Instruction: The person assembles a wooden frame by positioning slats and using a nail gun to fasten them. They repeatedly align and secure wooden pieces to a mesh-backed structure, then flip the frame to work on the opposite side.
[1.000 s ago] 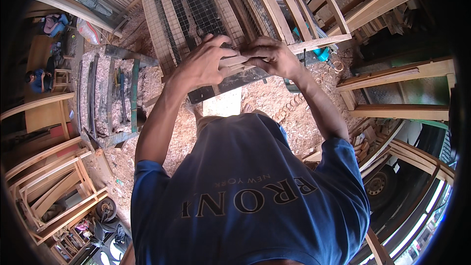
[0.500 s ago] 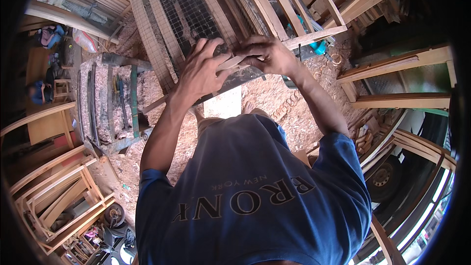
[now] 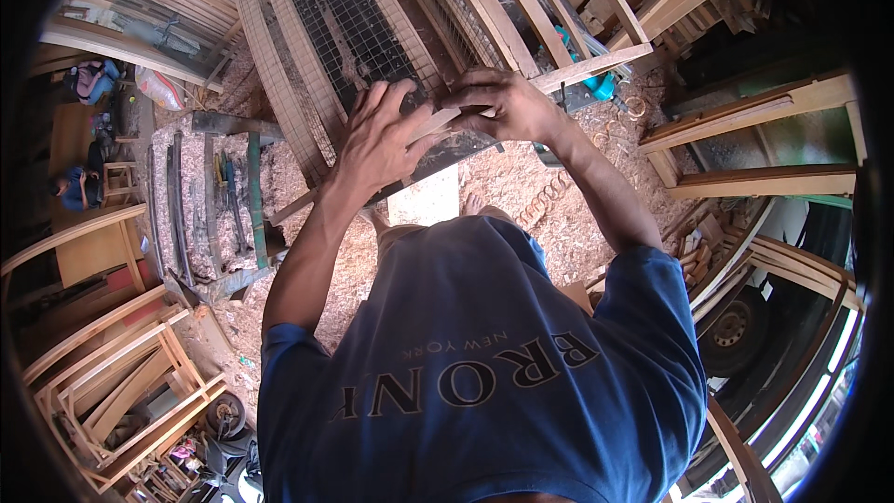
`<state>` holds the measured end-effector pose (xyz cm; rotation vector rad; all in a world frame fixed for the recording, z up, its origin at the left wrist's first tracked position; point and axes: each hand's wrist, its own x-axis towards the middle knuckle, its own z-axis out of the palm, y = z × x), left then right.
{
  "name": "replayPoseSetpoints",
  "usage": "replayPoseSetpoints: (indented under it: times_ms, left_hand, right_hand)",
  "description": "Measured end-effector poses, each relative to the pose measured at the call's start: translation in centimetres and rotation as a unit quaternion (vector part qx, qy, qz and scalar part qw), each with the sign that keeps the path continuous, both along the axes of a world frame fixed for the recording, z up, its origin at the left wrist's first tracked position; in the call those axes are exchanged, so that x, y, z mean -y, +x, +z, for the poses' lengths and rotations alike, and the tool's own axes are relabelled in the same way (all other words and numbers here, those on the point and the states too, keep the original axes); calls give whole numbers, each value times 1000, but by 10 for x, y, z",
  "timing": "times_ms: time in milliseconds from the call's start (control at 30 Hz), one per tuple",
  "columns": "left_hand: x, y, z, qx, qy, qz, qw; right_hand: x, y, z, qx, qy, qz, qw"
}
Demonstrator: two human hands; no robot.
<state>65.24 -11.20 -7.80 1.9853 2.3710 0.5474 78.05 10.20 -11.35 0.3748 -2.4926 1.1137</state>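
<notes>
"What's done?"
"Our brown wooden, wire-meshed frame (image 3: 349, 19) looks assembled."
"What remains?"
"A pale flat wooden strip (image 3: 434, 124) near it, loose: our right hand (image 3: 515, 107) pinches one end; our left hand (image 3: 377, 140) curls opposite, grip unclear."

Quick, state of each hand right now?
Left hand: holding a wood strip between thumb and fingers, other fingers spread.
Right hand: closed on the same strip's other end.
</notes>
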Motion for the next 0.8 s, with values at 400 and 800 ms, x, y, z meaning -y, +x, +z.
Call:
replayPoseSetpoints:
  times_ms: [400,800]
  left_hand:
    - [0,8,-5,-5,-94,49,994]
    - [7,11,-24,-1,48,56,997]
  right_hand:
    - [7,-2,2,55,-58,-35,996]
    - [12,-1,11,7,24,-24,999]
